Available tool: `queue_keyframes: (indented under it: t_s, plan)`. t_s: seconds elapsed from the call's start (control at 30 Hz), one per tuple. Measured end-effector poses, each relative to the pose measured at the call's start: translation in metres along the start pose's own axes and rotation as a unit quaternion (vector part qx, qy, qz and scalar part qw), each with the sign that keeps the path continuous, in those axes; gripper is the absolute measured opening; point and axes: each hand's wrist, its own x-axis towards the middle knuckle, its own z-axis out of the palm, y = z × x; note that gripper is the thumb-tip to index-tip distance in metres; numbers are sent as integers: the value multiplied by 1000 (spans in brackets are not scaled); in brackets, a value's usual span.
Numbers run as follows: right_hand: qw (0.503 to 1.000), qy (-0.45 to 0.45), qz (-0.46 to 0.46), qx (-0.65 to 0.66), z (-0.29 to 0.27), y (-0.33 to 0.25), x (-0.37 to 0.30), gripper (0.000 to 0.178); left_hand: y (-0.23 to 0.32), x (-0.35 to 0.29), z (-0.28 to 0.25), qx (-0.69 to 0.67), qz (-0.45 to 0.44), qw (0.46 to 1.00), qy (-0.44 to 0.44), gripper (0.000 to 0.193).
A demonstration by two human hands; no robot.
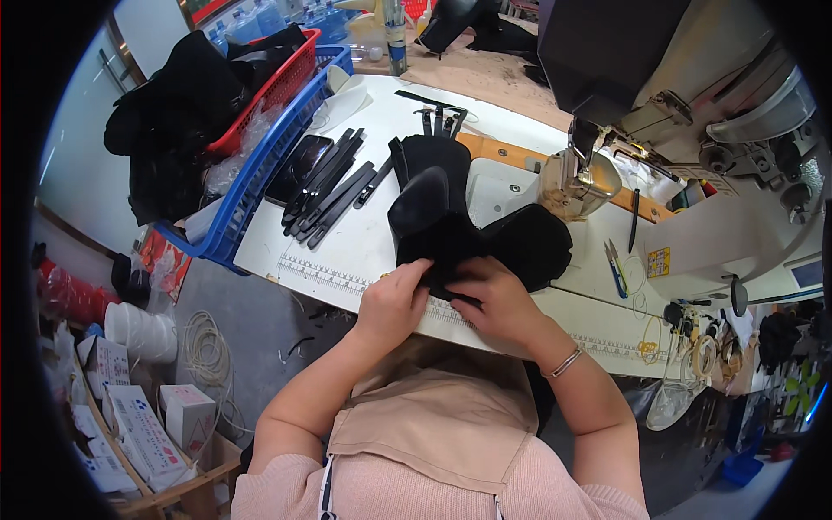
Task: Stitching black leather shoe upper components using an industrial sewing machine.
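A black, soft boot upper (433, 204) lies across the white sewing table in front of me, one part standing up at the back and another spreading right. My left hand (394, 299) grips its near edge, with the fingertips tucked into the black material. Beside it, my right hand (496, 299) pinches the same edge, fingers bent and thumb toward the left hand. The dark folds hide the fingertips in part. Several black straps (325, 195) lie left of the upper, and more straps with metal ends (439, 120) stick out just behind it.
A sewing machine (581, 178) stands at the right of the table. Thread snips (616, 269) and a black pen-like tool (634, 215) lie near it. A blue basket (234, 221) borders the table's left side. Ruler tape (325, 276) runs along the front edge.
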Motion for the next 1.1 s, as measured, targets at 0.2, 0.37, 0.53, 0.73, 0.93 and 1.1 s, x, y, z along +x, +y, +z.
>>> queue_keyframes:
  t_s: [0.2, 0.37, 0.53, 0.73, 0.93, 1.1]
  plan:
    - [1000, 30, 0, 0, 5, 0, 0, 21, -9, -4, 5, -40, -17, 998, 35, 30]
    - [999, 48, 9, -7, 6, 4, 2, 19, -7, -4, -1, -35, -10, 999, 14, 30]
    - [999, 33, -3, -5, 6, -1, 2, 18, -12, -4, -3, -37, 52, 998, 18, 27]
    - [997, 33, -10, -65, 15, -8, -4, 20, -11, -3, 1, -21, 50, 998, 11, 26]
    - [999, 35, 29, -7, 7, -16, 0, 19, -9, -5, 4, 5, 94, 995, 22, 24]
    - [995, 72, 66, 11, 19, -7, 3, 19, -5, -9, 8, 45, 105, 993, 0, 25]
